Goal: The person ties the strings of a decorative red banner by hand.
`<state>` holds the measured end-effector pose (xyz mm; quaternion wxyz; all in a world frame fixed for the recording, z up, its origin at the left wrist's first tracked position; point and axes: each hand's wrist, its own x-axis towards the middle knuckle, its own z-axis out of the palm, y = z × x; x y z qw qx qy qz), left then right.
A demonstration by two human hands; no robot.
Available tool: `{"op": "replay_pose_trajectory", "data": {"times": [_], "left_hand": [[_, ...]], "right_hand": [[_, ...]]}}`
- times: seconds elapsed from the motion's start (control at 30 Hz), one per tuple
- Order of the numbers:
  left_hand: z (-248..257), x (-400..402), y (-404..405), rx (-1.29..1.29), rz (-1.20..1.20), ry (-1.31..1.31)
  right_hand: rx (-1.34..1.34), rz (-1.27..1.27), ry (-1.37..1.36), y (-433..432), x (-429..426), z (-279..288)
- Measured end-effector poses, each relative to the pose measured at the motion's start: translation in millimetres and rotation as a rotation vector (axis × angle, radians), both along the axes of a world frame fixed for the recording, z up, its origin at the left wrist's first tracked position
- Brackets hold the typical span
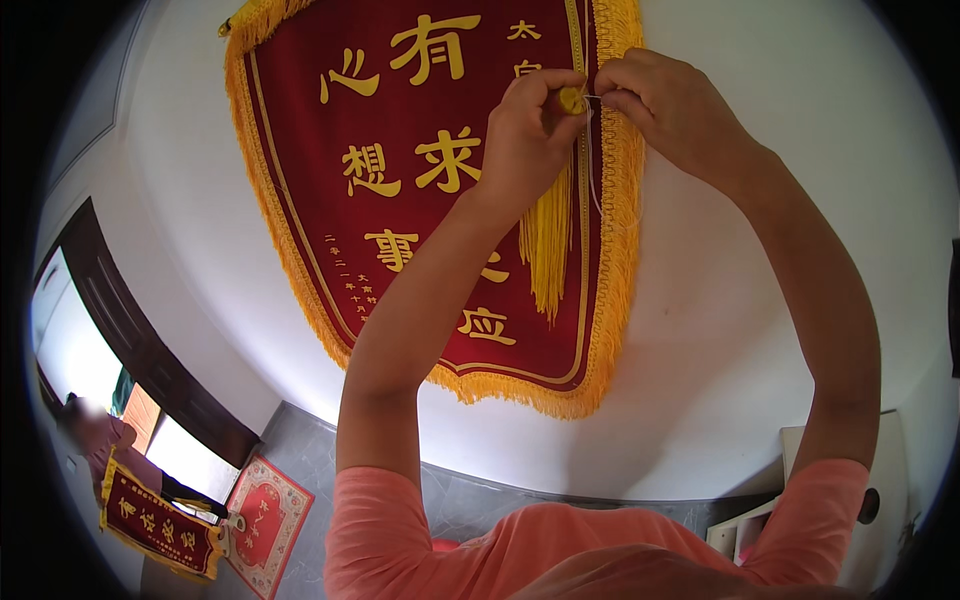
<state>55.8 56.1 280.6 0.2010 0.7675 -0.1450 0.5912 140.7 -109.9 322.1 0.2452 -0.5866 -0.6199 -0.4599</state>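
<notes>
A dark red pennant banner (300,150) with gold writing and yellow fringe hangs against the white wall before me. In front of its right side, my left hand (531,131) grips a small yellow round-ended piece (571,100) between thumb and fingers. Below that hand a long yellow tassel (550,255) hangs over the cloth; how it joins the round piece is hidden. My right hand (660,112) is close by at the fringe, thumb and forefinger pinching a thin white string (592,97). A loose length of the string dangles down along the banner's right border.
At lower left a person (124,442) holds another red banner (161,525) beside an open doorway with a dark frame (142,322). A red patterned mat (274,517) lies on the grey tiled floor (300,431). Pale furniture (889,450) stands at lower right.
</notes>
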Motion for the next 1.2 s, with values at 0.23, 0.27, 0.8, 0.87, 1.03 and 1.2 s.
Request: {"op": "replay_pose_trajectory", "data": {"times": [0.23, 0.27, 0.8, 0.87, 1.03, 1.2], "left_hand": [[2.5, 2.3, 0.0, -0.08, -0.202, 0.109], [2.8, 3.3, 1.1, -0.079, -0.224, 0.108], [5.8, 3.2, 4.7, -0.285, -0.661, 0.264], [5.9, 4.5, 1.6, -0.291, -0.664, 0.259], [4.9, 1.5, -3.9, -0.251, -0.518, 0.236], [3.5, 0.8, -4.6, -0.25, -0.497, 0.218]], "right_hand": [[0.014, 0.01, -0.006, 1.1, 11.0, -1.1], [0.015, 0.02, -0.002, 1.2, 11.2, -1.4], [0.08, 0.052, 0.045, -4.7, 7.9, -12.9], [0.097, 0.127, 0.081, -2.9, 6.6, -17.2], [0.095, 0.168, 0.11, 1.6, 1.8, -20.2], [0.105, 0.163, 0.105, 2.4, 4.2, -22.2]]}}
